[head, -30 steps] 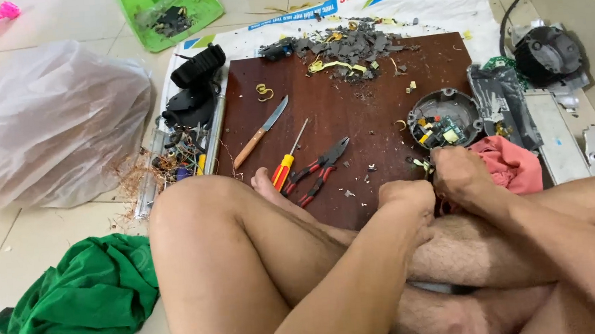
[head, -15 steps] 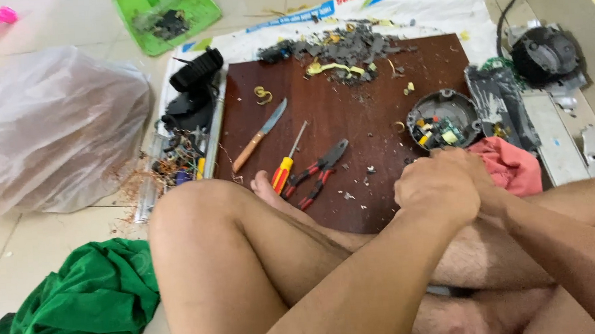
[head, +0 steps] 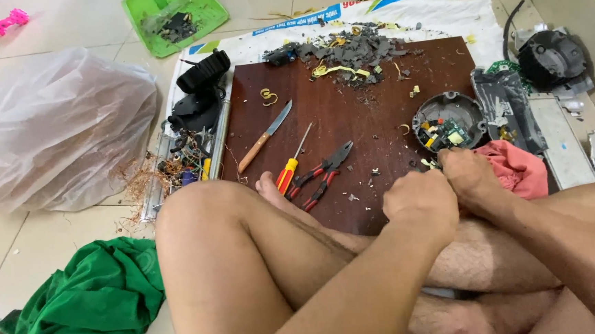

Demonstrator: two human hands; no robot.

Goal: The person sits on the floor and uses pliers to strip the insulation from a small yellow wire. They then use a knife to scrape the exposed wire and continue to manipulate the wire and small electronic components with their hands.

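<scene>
Both hands have drawn slightly apart, left hand (head: 420,204) curled closed and right hand (head: 469,177) pinching with closed fingers something too small to tell, just beside the round grey housing (head: 446,120) on the dark wooden surface (head: 349,116), near red-handled pliers (head: 322,172).

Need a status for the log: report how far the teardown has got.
Done: grey shards heaped on the board; round casing lies open. In hand: left hand and right hand pinch something small, hidden. Left: parts inside the casing.
</scene>
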